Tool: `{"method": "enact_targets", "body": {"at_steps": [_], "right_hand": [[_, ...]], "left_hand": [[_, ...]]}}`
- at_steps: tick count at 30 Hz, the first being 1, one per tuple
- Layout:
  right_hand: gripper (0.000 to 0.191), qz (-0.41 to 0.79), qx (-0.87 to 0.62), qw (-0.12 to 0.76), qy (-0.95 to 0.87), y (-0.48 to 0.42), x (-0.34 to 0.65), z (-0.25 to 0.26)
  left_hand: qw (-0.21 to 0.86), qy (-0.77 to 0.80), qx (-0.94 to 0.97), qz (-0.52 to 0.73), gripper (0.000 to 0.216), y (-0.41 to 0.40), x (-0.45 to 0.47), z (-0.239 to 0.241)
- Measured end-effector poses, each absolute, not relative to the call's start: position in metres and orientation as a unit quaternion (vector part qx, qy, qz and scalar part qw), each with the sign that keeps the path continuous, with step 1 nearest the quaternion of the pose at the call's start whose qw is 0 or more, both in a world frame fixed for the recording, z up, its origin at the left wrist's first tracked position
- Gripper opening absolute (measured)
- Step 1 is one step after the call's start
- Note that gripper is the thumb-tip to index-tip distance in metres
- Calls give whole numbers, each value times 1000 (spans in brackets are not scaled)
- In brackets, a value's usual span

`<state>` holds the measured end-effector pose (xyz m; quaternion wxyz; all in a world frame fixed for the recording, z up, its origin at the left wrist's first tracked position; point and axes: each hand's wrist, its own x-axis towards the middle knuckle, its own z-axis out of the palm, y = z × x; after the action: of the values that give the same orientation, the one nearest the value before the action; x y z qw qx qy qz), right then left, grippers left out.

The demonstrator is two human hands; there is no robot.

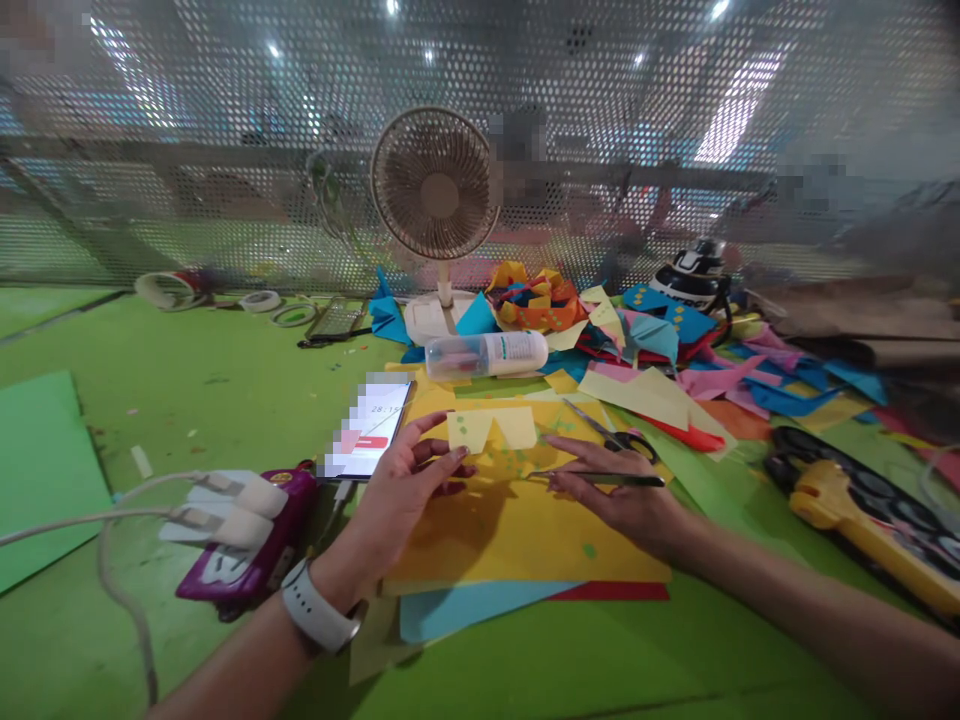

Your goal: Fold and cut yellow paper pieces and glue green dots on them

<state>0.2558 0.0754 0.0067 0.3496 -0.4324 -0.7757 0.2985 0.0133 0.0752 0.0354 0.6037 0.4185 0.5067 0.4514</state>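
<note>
My left hand (424,470) pinches a pale yellow paper cut-out (491,429) between thumb and fingers. A notch is cut in its lower edge, and a few green dots show at its left end. In my right hand (611,485) lies a slim metal tool that looks like tweezers (619,479), its thin tip pointing left, a little below the cut-out. Under both hands is a yellow sheet (517,540) scattered with small green pieces, on top of blue paper (480,608) and red paper (615,592). Scissors (611,432) lie just beyond my right hand.
A phone (371,430) and a purple power strip with plugs (251,545) are on the left, trailing cables. A clear bottle (487,354) lies before the fan (436,190). Coloured paper scraps (637,340) pile up behind; a yellow-and-black tool (862,510) is at right.
</note>
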Motion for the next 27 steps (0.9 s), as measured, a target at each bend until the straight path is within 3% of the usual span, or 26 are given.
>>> {"method": "enact_targets", "body": {"at_steps": [10, 27], "right_hand": [[33, 251, -418, 413, -769, 57, 246, 32], [28, 185, -382, 433, -795, 54, 243, 35]], "left_hand": [[667, 489, 371, 422, 56, 66, 21, 37], [674, 458, 432, 387, 55, 61, 27, 26]]}}
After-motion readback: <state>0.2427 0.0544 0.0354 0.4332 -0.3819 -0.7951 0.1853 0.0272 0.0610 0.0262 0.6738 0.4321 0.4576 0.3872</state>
